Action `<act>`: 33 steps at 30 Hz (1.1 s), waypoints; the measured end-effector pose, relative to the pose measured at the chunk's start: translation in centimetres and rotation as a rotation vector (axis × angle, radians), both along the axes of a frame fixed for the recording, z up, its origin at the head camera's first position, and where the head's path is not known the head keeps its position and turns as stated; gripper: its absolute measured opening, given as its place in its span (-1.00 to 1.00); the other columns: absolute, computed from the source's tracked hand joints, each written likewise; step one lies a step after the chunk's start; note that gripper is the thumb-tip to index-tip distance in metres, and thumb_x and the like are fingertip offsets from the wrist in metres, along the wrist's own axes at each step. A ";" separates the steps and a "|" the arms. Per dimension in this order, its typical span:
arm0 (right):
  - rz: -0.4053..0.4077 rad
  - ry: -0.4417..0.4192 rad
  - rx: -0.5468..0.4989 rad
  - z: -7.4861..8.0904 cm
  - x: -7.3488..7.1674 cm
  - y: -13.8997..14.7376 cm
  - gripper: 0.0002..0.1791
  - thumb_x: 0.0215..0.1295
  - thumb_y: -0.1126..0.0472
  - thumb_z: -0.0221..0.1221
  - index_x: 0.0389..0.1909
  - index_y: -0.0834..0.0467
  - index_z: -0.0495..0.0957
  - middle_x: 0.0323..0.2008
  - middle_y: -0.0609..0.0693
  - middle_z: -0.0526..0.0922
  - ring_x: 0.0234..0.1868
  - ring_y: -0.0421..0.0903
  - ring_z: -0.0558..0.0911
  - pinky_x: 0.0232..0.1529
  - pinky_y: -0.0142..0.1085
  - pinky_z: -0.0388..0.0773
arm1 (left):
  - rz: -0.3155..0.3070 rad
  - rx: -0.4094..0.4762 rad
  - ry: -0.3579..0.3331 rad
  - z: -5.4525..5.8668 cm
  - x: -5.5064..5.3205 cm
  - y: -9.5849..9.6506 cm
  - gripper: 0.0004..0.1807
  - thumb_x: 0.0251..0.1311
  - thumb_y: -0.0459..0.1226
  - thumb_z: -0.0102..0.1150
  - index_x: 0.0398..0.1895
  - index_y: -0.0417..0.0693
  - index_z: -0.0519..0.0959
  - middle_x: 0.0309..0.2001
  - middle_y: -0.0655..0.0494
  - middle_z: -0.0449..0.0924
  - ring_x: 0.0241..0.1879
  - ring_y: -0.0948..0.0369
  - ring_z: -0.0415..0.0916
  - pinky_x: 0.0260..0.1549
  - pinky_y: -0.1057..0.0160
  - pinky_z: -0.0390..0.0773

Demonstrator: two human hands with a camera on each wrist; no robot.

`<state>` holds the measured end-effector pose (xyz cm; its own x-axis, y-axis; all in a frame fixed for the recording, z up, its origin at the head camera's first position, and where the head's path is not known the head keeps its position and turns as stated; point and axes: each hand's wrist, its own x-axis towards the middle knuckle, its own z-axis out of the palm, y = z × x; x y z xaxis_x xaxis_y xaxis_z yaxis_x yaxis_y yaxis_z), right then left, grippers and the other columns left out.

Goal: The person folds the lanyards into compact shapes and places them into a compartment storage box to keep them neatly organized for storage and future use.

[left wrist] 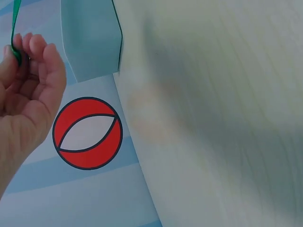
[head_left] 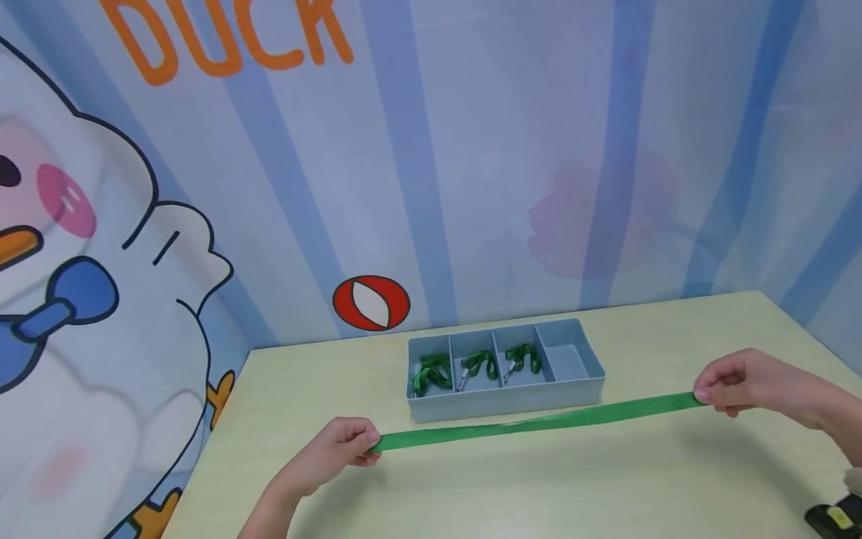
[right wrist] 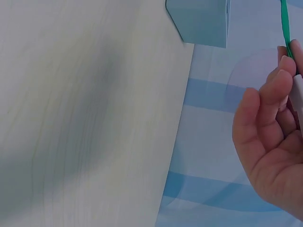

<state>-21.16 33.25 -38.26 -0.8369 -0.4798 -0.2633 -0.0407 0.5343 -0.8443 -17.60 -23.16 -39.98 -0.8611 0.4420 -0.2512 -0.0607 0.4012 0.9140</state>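
Observation:
A flat green lanyard (head_left: 606, 413) is stretched nearly level above the table, in front of the tray, with a slight twist near its middle. My left hand (head_left: 333, 453) pinches one end between thumb and fingers. At the other end, my right hand (head_left: 761, 385) pinches it too, a little higher. In the right wrist view a pale piece (right wrist: 297, 94) shows by the fingers, cut off by the frame edge; I cannot tell what it is. Behind the strap stands a grey-blue tray (head_left: 505, 402) of several compartments. Folded green lanyards (head_left: 480, 364) with silvery clips lie in three of them.
The pale wooden table (head_left: 539, 494) ends at a blue-striped backdrop (head_left: 498, 187) with a cartoon duck on the left and a red ball printed on it. A black object with a yellow patch (head_left: 838, 516) shows at the lower right corner.

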 end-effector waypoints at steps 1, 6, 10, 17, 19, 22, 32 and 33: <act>-0.006 -0.013 -0.003 0.0 0.0 0.1 -0.72 0.34 0.21 0.08 -0.19 0.40 0.54 -0.51 -0.05 0.51 -0.52 -0.11 0.48 -0.44 -0.20 0.50 | 0.003 0.002 0.005 0.0 0.1 0.1 -0.71 0.38 -0.30 -0.09 -0.31 -0.43 0.47 -0.50 0.10 0.43 -0.43 0.23 0.36 -0.31 0.30 0.49; -0.038 -0.053 -0.003 0.2 -0.3 0.7 -0.71 0.36 0.22 0.06 -0.14 0.40 0.52 -0.50 -0.08 0.49 -0.52 -0.17 0.44 -0.42 -0.27 0.50 | 0.012 0.030 0.018 0.2 0.2 0.2 -0.73 0.34 -0.31 -0.02 -0.25 -0.42 0.53 -0.58 0.12 0.42 -0.51 0.25 0.34 -0.39 0.34 0.44; -0.083 -0.061 0.037 0.6 -0.4 1.0 -0.69 0.37 0.20 0.05 -0.10 0.39 0.52 -0.40 -0.06 0.53 -0.39 -0.20 0.53 -0.30 -0.27 0.56 | -0.033 0.091 -0.004 0.2 0.2 0.1 -0.72 0.29 -0.31 0.06 -0.15 -0.43 0.54 -0.54 0.12 0.51 -0.50 0.27 0.43 -0.35 0.33 0.55; -0.094 -0.085 0.000 0.7 -0.4 1.5 -0.75 0.37 0.17 0.06 -0.13 0.27 0.57 -0.40 -0.09 0.55 -0.38 -0.18 0.55 -0.28 -0.26 0.58 | -0.091 0.107 -0.054 0.3 0.4 -0.3 -0.73 0.21 -0.29 0.16 -0.15 -0.38 0.59 -0.48 0.09 0.60 -0.44 0.24 0.50 -0.27 0.27 0.59; -0.084 -0.101 -0.025 0.7 -0.3 1.6 -0.77 0.36 0.17 0.06 -0.15 0.22 0.59 -0.40 -0.10 0.55 -0.39 -0.18 0.53 -0.29 -0.26 0.58 | -0.082 0.103 -0.057 0.3 0.5 -0.4 -0.73 0.22 -0.28 0.16 -0.16 -0.36 0.60 -0.47 0.08 0.61 -0.43 0.23 0.50 -0.25 0.25 0.59; -0.066 -0.117 -0.048 0.6 -0.2 1.6 -0.78 0.37 0.17 0.06 -0.16 0.18 0.60 -0.40 -0.11 0.55 -0.39 -0.19 0.53 -0.29 -0.26 0.58 | -0.058 0.104 -0.057 0.3 0.6 -0.5 -0.72 0.24 -0.26 0.14 -0.17 -0.35 0.60 -0.47 0.09 0.59 -0.42 0.22 0.48 -0.24 0.26 0.59; -0.086 -0.109 -0.063 1.2 -0.5 1.7 -0.78 0.35 0.17 0.07 -0.16 0.19 0.61 -0.38 -0.07 0.58 -0.35 -0.12 0.59 -0.23 -0.24 0.59 | -0.010 0.108 -0.061 0.6 0.5 0.0 -0.69 0.28 -0.21 0.08 -0.21 -0.36 0.56 -0.49 0.10 0.54 -0.43 0.23 0.44 -0.24 0.30 0.56; -0.088 -0.110 -0.068 1.4 -0.5 1.6 -0.79 0.35 0.17 0.07 -0.17 0.16 0.62 -0.38 -0.08 0.59 -0.37 -0.13 0.59 -0.23 -0.24 0.59 | 0.000 0.109 -0.068 0.7 0.5 0.0 -0.69 0.29 -0.21 0.08 -0.20 -0.36 0.56 -0.47 0.10 0.55 -0.42 0.23 0.46 -0.23 0.29 0.57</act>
